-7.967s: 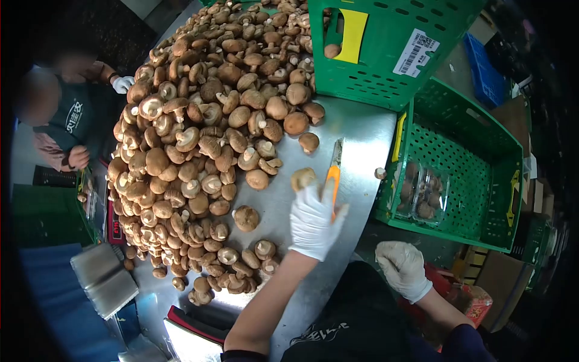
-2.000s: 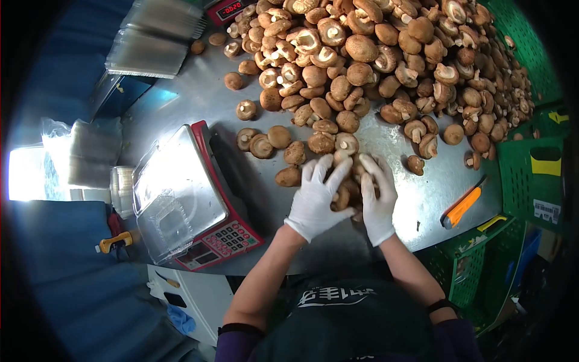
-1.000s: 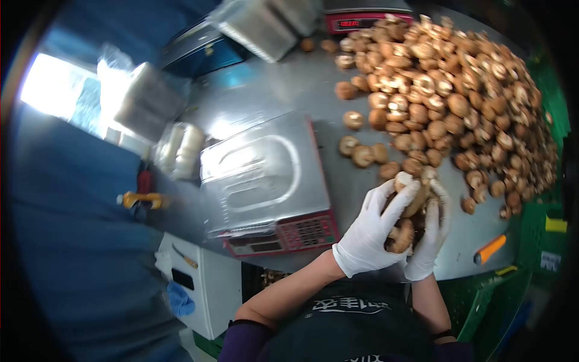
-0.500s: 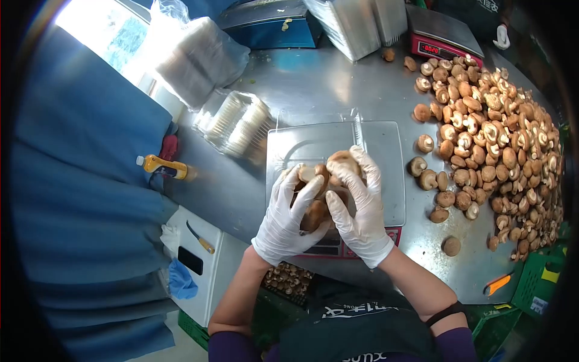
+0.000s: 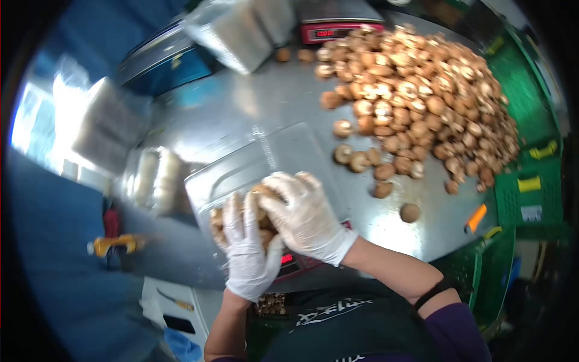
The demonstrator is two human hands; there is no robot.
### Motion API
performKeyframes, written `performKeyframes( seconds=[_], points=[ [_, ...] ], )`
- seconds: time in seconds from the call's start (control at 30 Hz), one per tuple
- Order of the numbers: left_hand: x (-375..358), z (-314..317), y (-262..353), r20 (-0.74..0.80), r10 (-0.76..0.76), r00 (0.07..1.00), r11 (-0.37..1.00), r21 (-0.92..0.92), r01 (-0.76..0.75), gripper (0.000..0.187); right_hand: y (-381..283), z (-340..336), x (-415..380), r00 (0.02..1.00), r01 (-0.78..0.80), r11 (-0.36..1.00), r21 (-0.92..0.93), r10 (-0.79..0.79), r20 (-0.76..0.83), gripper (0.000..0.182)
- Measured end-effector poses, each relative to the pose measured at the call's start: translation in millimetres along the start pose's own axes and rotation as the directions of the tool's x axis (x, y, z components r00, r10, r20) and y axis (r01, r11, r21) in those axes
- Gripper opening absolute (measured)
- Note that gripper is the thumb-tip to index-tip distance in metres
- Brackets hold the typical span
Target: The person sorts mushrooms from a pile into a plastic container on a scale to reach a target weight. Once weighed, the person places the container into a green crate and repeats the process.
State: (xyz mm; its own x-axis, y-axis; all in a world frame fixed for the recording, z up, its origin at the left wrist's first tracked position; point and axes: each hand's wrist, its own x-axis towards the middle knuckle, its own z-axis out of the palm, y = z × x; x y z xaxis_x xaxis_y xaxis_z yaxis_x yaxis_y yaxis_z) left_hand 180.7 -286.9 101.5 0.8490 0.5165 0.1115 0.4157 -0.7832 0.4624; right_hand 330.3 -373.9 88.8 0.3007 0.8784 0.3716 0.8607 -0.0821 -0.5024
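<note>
Over two seconds, the left hand [image 5: 246,256] and right hand [image 5: 306,218] have travelled from beside the pile [image 5: 422,108] to the scale [image 5: 301,145], bringing mushrooms [image 5: 265,222] along. Both are curled around that clutch from opposite sides, I'd guess to stop loose caps rolling off the clear tray [image 5: 238,168]. It sits at one o'clock from the left palm, nine from the right; the pile lies at two o'clock.

Metal table [image 5: 241,102]: mushroom heap [image 5: 416,102], scales [image 5: 295,148], orange knife [image 5: 476,218].
</note>
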Motion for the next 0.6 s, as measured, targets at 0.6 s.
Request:
performKeyframes(
  seconds=[0.6],
  points=[
    [39, 150, 160, -0.037, 0.393, 0.919, 0.868, -0.315, -0.384, 0.042, 154, -48, -277, 0.696, -0.708, 0.705, 0.044, 0.707, -0.123, 0.060]
  ],
)
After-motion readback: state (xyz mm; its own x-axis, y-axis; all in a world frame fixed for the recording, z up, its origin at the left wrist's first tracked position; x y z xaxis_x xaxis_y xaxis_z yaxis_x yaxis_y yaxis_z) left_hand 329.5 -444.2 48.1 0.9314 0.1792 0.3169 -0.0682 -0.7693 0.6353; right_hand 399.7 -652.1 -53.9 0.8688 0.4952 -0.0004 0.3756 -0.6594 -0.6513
